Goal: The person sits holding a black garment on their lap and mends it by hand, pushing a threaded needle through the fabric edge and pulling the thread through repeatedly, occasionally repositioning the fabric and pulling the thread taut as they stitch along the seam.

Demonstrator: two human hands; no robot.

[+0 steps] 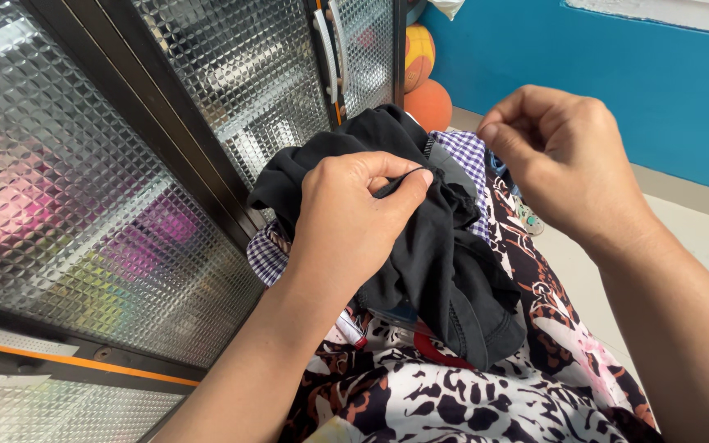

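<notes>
Left hand (pixel 354 221) pinching a fold of black garment (pixel 445 271), thumb and forefinger clamped on it, mid-scene over the patterned fabric (pixel 469 394). Right hand (pixel 564 156) raised just right, fingertips pressed together, perhaps on thread, too fine to tell. Checked cloth (pixel 469 156) behind; patterned glass door (pixel 125 164) left.

single head-worn view: looks down and forward from close above the black garment (pixel 445 262) on the lap, textured glass door (pixel 108 164) left, blue wall (pixel 617 90) right.
</notes>
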